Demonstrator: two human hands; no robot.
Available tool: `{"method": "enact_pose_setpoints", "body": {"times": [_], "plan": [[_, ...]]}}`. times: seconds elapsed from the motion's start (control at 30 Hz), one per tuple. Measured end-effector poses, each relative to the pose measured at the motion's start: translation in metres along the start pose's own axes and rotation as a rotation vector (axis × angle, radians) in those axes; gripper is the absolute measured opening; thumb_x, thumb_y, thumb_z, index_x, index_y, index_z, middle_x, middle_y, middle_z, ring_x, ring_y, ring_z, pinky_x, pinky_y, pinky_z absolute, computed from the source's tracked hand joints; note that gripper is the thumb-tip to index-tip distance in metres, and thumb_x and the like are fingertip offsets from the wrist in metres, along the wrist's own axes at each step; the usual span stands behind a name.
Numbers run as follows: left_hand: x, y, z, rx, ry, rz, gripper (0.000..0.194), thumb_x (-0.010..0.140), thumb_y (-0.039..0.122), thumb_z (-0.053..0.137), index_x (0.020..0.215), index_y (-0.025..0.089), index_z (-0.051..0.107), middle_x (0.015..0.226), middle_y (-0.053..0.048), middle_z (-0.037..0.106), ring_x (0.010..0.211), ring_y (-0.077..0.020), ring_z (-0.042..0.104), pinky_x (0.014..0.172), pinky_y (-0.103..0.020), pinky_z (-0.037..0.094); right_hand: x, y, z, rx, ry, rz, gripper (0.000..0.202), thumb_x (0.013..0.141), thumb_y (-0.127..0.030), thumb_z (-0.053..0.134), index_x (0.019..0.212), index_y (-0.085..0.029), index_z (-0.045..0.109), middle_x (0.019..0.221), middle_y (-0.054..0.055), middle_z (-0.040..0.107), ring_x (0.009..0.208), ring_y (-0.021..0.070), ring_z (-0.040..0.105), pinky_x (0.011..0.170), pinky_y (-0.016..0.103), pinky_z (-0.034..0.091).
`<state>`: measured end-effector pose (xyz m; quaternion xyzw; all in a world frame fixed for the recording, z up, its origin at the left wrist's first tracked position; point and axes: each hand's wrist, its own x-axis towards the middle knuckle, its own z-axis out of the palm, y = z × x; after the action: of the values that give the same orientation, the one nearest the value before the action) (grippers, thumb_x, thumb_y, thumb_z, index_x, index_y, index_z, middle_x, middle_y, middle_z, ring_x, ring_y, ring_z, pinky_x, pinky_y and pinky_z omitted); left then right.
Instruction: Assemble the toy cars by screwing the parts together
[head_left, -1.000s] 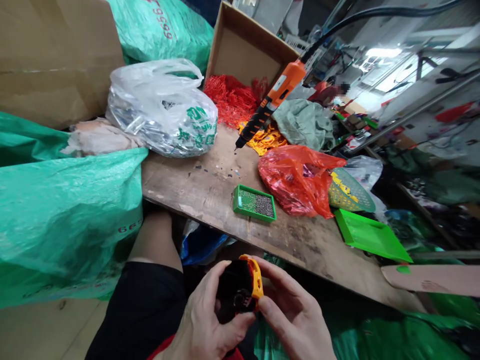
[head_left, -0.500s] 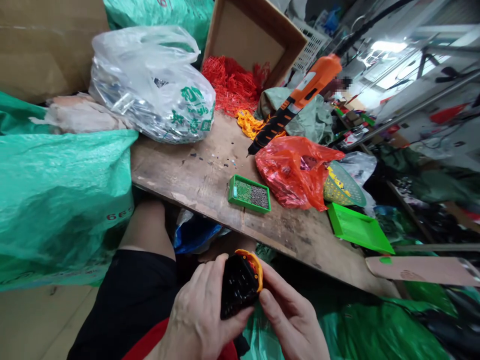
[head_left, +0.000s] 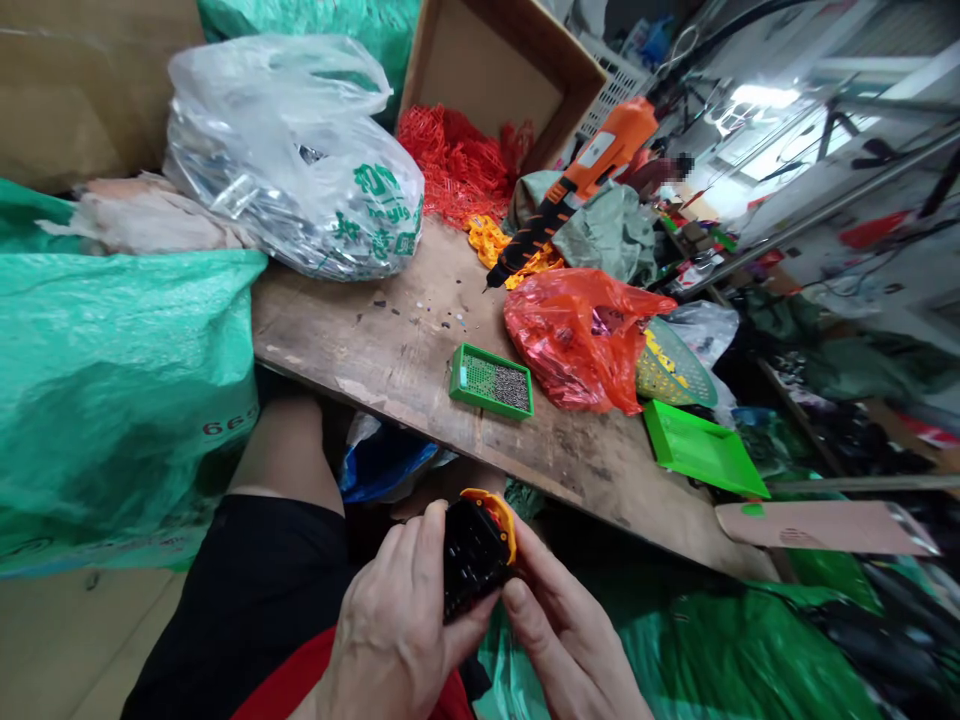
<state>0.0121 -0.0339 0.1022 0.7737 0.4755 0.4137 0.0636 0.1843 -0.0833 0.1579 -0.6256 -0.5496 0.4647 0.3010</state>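
Over my lap, just below the bench edge, my left hand [head_left: 405,590] is wrapped round a black plastic housing [head_left: 472,555]. The inside of the housing, with slots and ribs, faces up. An orange curved plastic piece [head_left: 501,522] lies along its upper right end. My right hand [head_left: 555,620] pinches this orange piece between thumb and fingers. Both hands are closed, and their fingers partly cover the two parts. Above the bench hangs an orange and black electric screwdriver [head_left: 574,190], tilted, with its bit pointing down to the left.
On the wooden bench [head_left: 360,345] stands a green tray of small screws [head_left: 491,382]. Around it are a red plastic bag [head_left: 589,340], a stuffed white bag [head_left: 300,180], red mesh-like parts [head_left: 454,165], orange parts [head_left: 487,243] and a bright green tray [head_left: 705,450]. A green sack [head_left: 127,400] stands left.
The view has shifted slightly, so the bench and its contents appear a little further left and higher. Both hands keep their grip on the black housing and orange piece.
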Motion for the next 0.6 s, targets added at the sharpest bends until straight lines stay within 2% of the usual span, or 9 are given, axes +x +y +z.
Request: {"method": "enact_pose_setpoints", "body": {"times": [0.07, 0.13, 0.23, 0.33, 0.43, 0.53, 0.6], "plan": [[0.000, 0.000, 0.001, -0.051, -0.014, -0.025, 0.049, 0.102, 0.045, 0.053, 0.125, 0.002, 0.057, 0.089, -0.018, 0.078, 0.075, -0.0272, 0.078, 0.062, -0.033, 0.065, -0.004, -0.003, -0.011, -0.126, -0.063, -0.030, 0.057, 0.107, -0.037, 0.049, 0.162, -0.036, 0.034, 0.170, -0.001, 0.032, 0.156, 0.0233, 0.033, 0.125, 0.042, 0.035], [-0.001, 0.000, 0.002, -0.105, -0.027, -0.049, 0.046, 0.100, 0.045, 0.055, 0.125, 0.006, 0.057, 0.092, -0.018, 0.078, 0.078, -0.0288, 0.079, 0.065, -0.036, 0.066, -0.002, -0.005, -0.023, -0.248, -0.105, -0.110, 0.057, 0.108, -0.028, 0.044, 0.163, -0.037, 0.031, 0.170, -0.001, 0.032, 0.156, 0.0214, 0.034, 0.126, 0.042, 0.034], [-0.004, -0.002, 0.003, -0.189, -0.061, -0.064, 0.047, 0.096, 0.045, 0.060, 0.125, 0.009, 0.057, 0.097, -0.019, 0.079, 0.083, -0.0312, 0.080, 0.069, -0.039, 0.068, 0.013, -0.006, -0.036, -0.433, -0.143, -0.369, 0.059, 0.106, -0.016, 0.043, 0.163, -0.032, 0.034, 0.164, 0.007, 0.045, 0.151, 0.0217, 0.045, 0.125, 0.043, 0.039], [-0.004, -0.006, -0.001, -0.340, -0.130, -0.119, 0.053, 0.090, 0.042, 0.067, 0.129, 0.009, 0.055, 0.104, -0.019, 0.079, 0.090, -0.0312, 0.080, 0.077, -0.039, 0.067, 0.034, -0.002, -0.045, -0.496, -0.162, -0.543, 0.059, 0.103, -0.015, 0.054, 0.158, -0.029, 0.041, 0.149, 0.010, 0.061, 0.138, 0.0217, 0.058, 0.117, 0.039, 0.049], [0.003, -0.011, -0.013, -0.556, -0.344, -0.296, 0.057, 0.083, 0.041, 0.073, 0.130, 0.013, 0.059, 0.112, -0.017, 0.079, 0.097, -0.0309, 0.078, 0.083, -0.039, 0.064, 0.052, -0.003, -0.050, -0.389, -0.191, -0.589, 0.058, 0.099, -0.025, 0.067, 0.154, -0.031, 0.048, 0.141, 0.010, 0.065, 0.131, 0.0222, 0.062, 0.110, 0.037, 0.053], [0.015, -0.013, -0.026, -0.792, -0.625, -0.555, 0.053, 0.083, 0.040, 0.073, 0.130, 0.018, 0.062, 0.112, -0.010, 0.079, 0.097, -0.0288, 0.076, 0.085, -0.037, 0.060, 0.068, -0.008, -0.048, -0.184, -0.271, -0.558, 0.051, 0.094, -0.036, 0.074, 0.143, -0.031, 0.061, 0.137, 0.010, 0.065, 0.129, 0.0231, 0.062, 0.108, 0.037, 0.053], [0.021, -0.014, -0.032, -0.923, -0.737, -0.679, 0.050, 0.085, 0.039, 0.072, 0.131, 0.021, 0.061, 0.108, -0.006, 0.078, 0.097, -0.0273, 0.072, 0.084, -0.034, 0.057, 0.079, -0.013, -0.043, -0.032, -0.354, -0.511, 0.044, 0.091, -0.038, 0.078, 0.132, -0.028, 0.070, 0.130, 0.010, 0.068, 0.124, 0.0239, 0.064, 0.107, 0.040, 0.052]]}}
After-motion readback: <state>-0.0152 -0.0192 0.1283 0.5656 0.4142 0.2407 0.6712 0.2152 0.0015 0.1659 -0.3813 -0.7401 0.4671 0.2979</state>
